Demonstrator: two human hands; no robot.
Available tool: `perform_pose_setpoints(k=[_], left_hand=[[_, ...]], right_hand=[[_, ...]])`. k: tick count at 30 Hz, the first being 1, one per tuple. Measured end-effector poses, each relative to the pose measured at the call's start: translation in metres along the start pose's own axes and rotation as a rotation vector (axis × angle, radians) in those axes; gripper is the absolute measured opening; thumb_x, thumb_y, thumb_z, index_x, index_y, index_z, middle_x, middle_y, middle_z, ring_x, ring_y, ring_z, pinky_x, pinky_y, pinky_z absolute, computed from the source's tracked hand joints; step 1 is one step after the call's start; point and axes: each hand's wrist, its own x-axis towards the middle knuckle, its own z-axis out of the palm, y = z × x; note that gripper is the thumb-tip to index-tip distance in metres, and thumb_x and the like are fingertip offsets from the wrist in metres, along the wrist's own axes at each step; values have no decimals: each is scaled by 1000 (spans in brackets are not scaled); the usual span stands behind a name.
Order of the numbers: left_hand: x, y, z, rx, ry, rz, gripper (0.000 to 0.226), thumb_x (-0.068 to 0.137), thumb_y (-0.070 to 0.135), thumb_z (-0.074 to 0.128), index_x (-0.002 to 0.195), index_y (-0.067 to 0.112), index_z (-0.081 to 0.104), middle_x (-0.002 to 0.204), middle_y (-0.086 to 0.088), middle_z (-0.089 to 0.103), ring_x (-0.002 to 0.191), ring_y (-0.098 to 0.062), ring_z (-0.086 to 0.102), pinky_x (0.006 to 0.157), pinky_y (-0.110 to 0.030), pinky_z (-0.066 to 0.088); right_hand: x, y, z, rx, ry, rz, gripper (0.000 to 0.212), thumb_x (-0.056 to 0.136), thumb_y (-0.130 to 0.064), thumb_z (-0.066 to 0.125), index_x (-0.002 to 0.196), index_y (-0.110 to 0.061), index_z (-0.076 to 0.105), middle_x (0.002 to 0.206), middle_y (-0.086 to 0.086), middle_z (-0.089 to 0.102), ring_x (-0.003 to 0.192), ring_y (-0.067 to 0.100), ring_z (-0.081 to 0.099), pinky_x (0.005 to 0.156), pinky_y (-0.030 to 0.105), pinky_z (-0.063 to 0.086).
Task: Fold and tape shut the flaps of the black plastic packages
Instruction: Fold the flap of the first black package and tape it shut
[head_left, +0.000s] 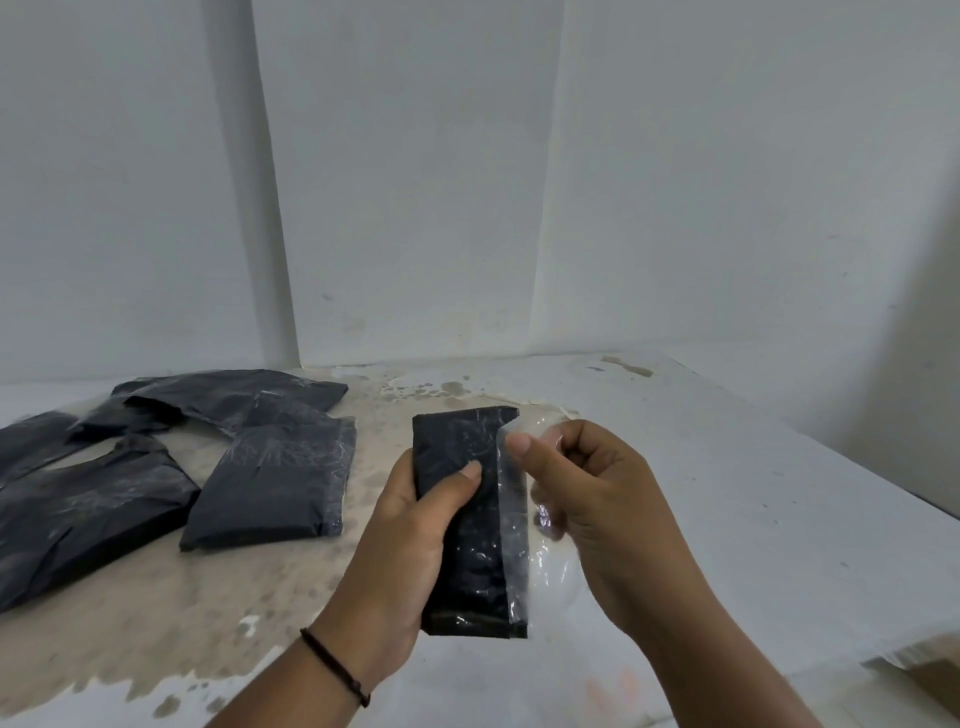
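Pinching the clear tape (511, 519) at the package's (462, 519) 3 o'clock edge, the right hand (587, 499) risks wrinkling it if the left hand's (415, 519) clamped grip slips.

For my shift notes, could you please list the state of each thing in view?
Held package: upright above the table, clear flap along its right edge still open.
Left hand: closed grip on the held package.
Right hand: pinching the clear flap.
Packages: lying loose on the stained table.

Black package (467, 525) in left hand (400, 551), right hand (587, 499) pinching its clear flap (514, 525) (more packages (270, 483) at left)
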Motion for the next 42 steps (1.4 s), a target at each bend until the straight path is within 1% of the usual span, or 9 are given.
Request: perform_pose_setpoints(k=[3,7,12,15,20,26,32,36,42], left_hand=[[0,-4,3,30,18,40,19,85,25,64,104,30,66,99,-7,73,89,-26,71,74,-41,56],[-1,-7,5,26,31,67,18,86,24,63,102,31,67,100,-6,73,93,-27,70,81,-44,56],[-1,-7,5,5,43,79,18,85,23,63,100,31,67,100,-7,73,93,-27,70,81,-45,55],[-1,-8,5,3,47,86,18,84,23,64,100,31,67,101,-8,72,93,-27,70,83,-47,56],[0,-10,5,23,70,95,17,85,24,64,98,34,67,97,-4,73,92,-27,70,84,-51,55],[0,-12,5,32,103,95,16,87,24,63,95,37,66,92,0,74,86,-23,72,80,-49,57],[3,-14,3,65,165,101,15,85,31,66,96,42,64,96,5,74,92,-22,71,81,-48,57],[3,-15,3,70,179,119,16,85,31,67,99,39,64,97,5,74,93,-22,70,81,-47,57],[-1,-16,8,64,159,118,12,86,29,65,94,37,64,91,2,74,86,-22,72,73,-47,59]], right_hand=[[1,4,4,-50,85,-8,38,74,-38,74,63,-9,53,55,4,40,51,17,35,49,26,36],[1,11,5,-44,195,7,45,73,-44,75,63,-6,52,54,0,35,56,18,33,56,33,34],[1,14,7,-64,271,-4,49,73,-44,76,64,-3,50,54,1,36,52,15,31,56,32,35],[1,12,10,-85,275,-4,44,72,-44,76,61,-11,49,55,2,37,52,14,33,55,31,36],[-1,10,12,-84,269,20,44,70,-45,77,59,-14,47,55,0,39,53,14,38,54,29,39],[-4,7,13,-61,250,22,44,70,-46,77,60,-12,52,54,0,40,53,16,37,55,31,38],[-8,-1,9,5,269,1,42,68,-47,77,61,-15,49,58,6,37,57,20,34,55,32,36],[-8,-4,9,48,252,12,43,68,-45,77,60,-15,47,60,10,38,56,20,34,50,28,37],[-2,11,12,-29,243,46,45,68,-49,77,57,-16,48,54,3,41,51,16,38,55,31,38]])
